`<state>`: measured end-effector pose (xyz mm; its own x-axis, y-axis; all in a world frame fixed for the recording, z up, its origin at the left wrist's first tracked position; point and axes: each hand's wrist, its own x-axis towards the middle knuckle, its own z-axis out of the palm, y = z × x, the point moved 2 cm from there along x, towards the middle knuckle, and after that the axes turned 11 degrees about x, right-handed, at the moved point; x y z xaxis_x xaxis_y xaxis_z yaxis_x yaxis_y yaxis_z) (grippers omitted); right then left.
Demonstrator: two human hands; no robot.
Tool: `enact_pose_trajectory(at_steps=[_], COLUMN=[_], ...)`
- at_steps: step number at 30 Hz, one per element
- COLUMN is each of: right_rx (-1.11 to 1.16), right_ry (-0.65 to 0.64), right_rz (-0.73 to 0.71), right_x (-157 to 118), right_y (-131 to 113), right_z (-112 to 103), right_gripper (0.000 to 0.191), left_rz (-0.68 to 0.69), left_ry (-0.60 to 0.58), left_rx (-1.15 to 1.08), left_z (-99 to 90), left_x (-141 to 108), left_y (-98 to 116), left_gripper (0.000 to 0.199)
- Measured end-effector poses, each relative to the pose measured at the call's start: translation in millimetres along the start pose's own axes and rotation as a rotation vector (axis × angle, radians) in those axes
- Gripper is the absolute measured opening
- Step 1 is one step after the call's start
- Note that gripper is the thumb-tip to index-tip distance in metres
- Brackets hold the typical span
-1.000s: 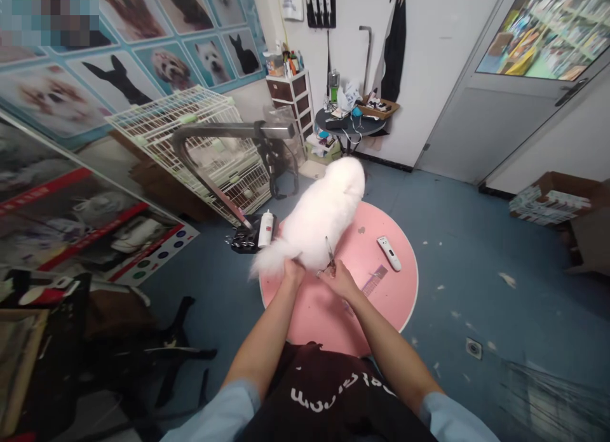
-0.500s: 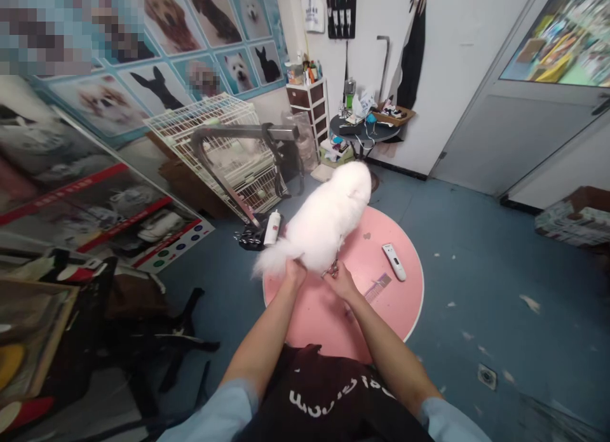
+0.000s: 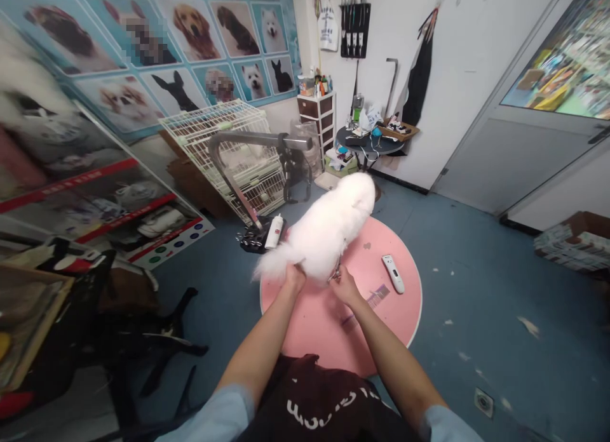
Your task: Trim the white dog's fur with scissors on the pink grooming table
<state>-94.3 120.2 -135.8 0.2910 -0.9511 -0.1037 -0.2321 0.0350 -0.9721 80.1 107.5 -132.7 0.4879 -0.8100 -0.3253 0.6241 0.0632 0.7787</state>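
A fluffy white dog point(image 3: 328, 223) stands on a round pink grooming table point(image 3: 314, 334), its rear toward me and its head turned away. My left hand point(image 3: 295, 278) is closed at the base of its bushy tail point(image 3: 274, 262); fur partly hides the fingertips. In my right hand point(image 3: 346, 286) are metal scissors point(image 3: 336, 272), the blades pointing up along the right side of the dog's hindquarters. Right of that hand, a comb point(image 3: 380, 294) lies flat on the table. Beyond it rests a white clipper point(image 3: 393, 274).
A metal grooming arm point(image 3: 262, 140) rises at the table's left, near a white bottle point(image 3: 274, 232) and a black holder of tools point(image 3: 252, 237). Wire cages point(image 3: 223, 143) stand behind. A cluttered small table point(image 3: 372, 143) is at the back, a grey door point(image 3: 505, 162) at right.
The camera has tilted up a little, so the scene sits lower. The scissors have swung more upright along the dog's side. My left hand stays at the tail.
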Motion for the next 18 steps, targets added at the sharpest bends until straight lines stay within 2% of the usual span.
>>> enact_pose_trajectory(at_steps=[4,12,15,18], right_rx=[-0.073,-0.083,-0.07,-0.118], right_ry=[0.0,0.043,0.052,0.061], right_rz=[0.021,0.059,0.066,0.08], right_x=[0.4,-0.8,-2.8,-6.7], right_y=[-5.4,-14.6,-23.4,-35.4], right_z=[-5.4,-8.8,-9.3,-10.1], right_gripper=[0.018,0.021,0.022,0.02], left_rz=[-0.007,-0.072,-0.07,-0.068], left_ry=[0.0,-0.03,-0.084,-0.088], left_rx=[-0.007,-0.001,0.012,0.015], left_z=[0.7,0.0,0.9,0.2], left_x=[-1.7,-1.1,-0.8,-1.3], left_y=[0.8,0.7,2.3,3.2], left_gripper=[0.037,0.034,0.032,0.031])
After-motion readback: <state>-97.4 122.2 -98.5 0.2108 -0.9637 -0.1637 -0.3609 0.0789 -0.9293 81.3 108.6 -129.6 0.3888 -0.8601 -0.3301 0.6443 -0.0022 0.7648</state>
